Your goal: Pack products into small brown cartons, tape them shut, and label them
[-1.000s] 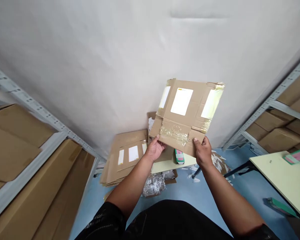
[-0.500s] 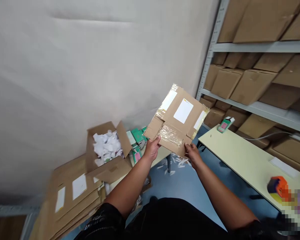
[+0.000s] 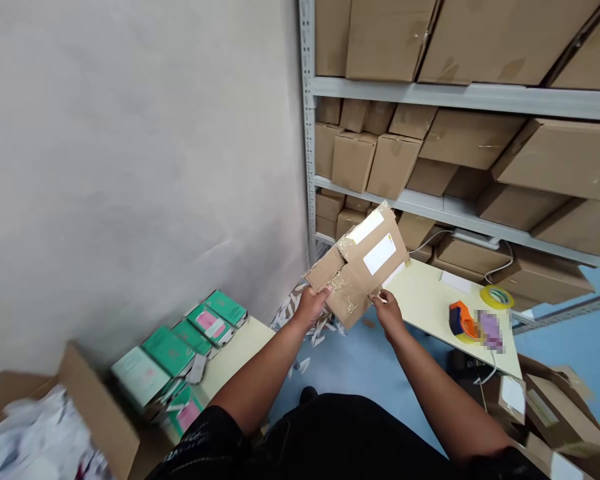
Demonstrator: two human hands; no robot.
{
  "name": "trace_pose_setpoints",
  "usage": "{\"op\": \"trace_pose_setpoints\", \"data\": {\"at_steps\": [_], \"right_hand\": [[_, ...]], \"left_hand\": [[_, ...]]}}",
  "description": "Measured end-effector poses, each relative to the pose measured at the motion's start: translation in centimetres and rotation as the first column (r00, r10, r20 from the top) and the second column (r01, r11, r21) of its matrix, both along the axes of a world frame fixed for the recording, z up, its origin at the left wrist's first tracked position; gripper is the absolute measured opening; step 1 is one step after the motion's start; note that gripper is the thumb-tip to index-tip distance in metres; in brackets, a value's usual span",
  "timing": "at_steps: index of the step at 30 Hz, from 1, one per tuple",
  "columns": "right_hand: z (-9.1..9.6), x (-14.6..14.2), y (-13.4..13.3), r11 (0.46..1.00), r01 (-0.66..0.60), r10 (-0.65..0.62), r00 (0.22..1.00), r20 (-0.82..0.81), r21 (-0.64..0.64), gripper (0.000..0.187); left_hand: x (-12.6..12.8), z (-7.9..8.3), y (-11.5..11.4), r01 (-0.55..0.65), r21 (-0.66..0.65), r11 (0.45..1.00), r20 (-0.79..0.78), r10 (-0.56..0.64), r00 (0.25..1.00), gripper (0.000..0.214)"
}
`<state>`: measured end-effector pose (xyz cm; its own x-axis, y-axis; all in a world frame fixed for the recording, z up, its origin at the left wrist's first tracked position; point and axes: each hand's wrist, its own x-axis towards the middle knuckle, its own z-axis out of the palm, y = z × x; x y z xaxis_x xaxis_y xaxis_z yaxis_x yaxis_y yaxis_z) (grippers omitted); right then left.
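Observation:
A flattened cardboard box (image 3: 355, 270) with white labels and strips of shiny clear tape is held up in front of me in both hands. My left hand (image 3: 311, 308) pinches its lower left edge, thumb on top. At the lower right edge, my right hand (image 3: 388, 312) grips the same cardboard between thumb and fingers. The sheet is tilted, and its right side is turned away from me.
Green boxes (image 3: 167, 350) line a table on the left, beside an open carton (image 3: 95, 413) of crumpled white paper. On the right table (image 3: 425, 290) are an orange tape dispenser (image 3: 461, 319) and a yellow tape roll (image 3: 497, 297). Shelves (image 3: 460, 97) hold cartons; paper scraps (image 3: 320, 330) litter the floor.
My view has turned right, bringing more of the shelves and the right table into sight. The cardboard stays in both hands and now appears narrower and more tilted.

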<state>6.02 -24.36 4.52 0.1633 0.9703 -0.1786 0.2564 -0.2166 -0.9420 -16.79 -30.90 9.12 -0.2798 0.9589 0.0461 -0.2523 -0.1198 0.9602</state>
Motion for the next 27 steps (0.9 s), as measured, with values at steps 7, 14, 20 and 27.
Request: {"op": "trace_pose_setpoints", "data": {"at_steps": [7,14,20,27], "right_hand": [[2.1,1.3,4.0,0.998,0.062,-0.060,0.995,-0.079,0.027,0.062],[2.8,8.8,10.2,0.970,0.220,-0.213,0.974,-0.078,0.102,0.073],[2.5,20.4,17.6,0.887,0.402,-0.421,0.906,0.041,0.225,0.074],[0.2,28.2,23.6,0.941,0.325,-0.313,0.940,-0.133,0.088,0.057]], "left_hand": [[2.1,-1.2,8.5,0.235,-0.043,0.971,-0.137,-0.239,0.961,0.054],[7.6,-3.1,14.2,0.339,-0.051,0.940,-0.429,-0.327,0.842,0.034],[12.2,-3.7,18.1,0.335,-0.059,0.940,-0.427,-0.328,0.843,0.033],[16.4,-3.6,21.1,0.311,-0.176,0.934,-0.204,-0.343,0.917,0.045]]}}
